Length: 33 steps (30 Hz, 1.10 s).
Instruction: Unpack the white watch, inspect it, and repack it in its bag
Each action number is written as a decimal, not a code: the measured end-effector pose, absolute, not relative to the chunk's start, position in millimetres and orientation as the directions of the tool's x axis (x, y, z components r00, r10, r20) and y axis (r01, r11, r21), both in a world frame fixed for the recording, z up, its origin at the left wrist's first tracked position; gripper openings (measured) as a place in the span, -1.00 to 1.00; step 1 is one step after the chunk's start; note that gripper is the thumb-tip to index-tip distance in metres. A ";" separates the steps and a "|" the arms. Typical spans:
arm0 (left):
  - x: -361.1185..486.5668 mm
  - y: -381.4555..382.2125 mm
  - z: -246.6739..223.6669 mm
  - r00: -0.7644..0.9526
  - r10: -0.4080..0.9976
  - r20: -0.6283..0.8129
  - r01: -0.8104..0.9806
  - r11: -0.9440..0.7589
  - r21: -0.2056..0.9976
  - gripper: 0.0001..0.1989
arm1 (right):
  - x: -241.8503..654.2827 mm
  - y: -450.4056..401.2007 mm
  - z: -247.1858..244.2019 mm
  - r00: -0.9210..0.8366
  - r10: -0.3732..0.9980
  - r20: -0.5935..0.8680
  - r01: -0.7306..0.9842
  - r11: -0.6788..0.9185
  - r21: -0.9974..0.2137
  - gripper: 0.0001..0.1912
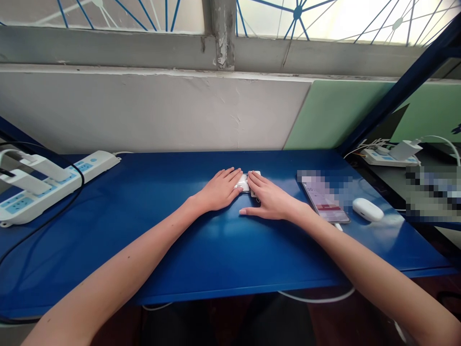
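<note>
Nearest me, the blue desk (151,259) spans the lower frame. At the centre, my left hand (221,189) lies flat, fingers together, over the left edge of a small white item (244,183); my right hand (270,194) covers its other side, thumb spread. I can't tell whether either one grips it. Right of them sit a phone (322,197) and a white case (368,209); a power strip (50,185) lies at left. Beyond stands a pale panel (154,110).
</note>
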<state>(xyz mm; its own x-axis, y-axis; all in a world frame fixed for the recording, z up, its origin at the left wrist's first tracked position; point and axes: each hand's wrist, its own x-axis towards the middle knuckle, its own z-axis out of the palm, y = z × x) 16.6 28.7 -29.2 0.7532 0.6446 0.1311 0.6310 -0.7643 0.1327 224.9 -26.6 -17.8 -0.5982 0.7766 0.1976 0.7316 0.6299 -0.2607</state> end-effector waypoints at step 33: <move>12.6 24.4 -25.1 0.736 0.643 0.210 0.566 -0.756 0.330 -0.36 | 270.5 8.1 -7.5 -0.548 0.694 0.468 0.717 0.677 -0.166 -0.66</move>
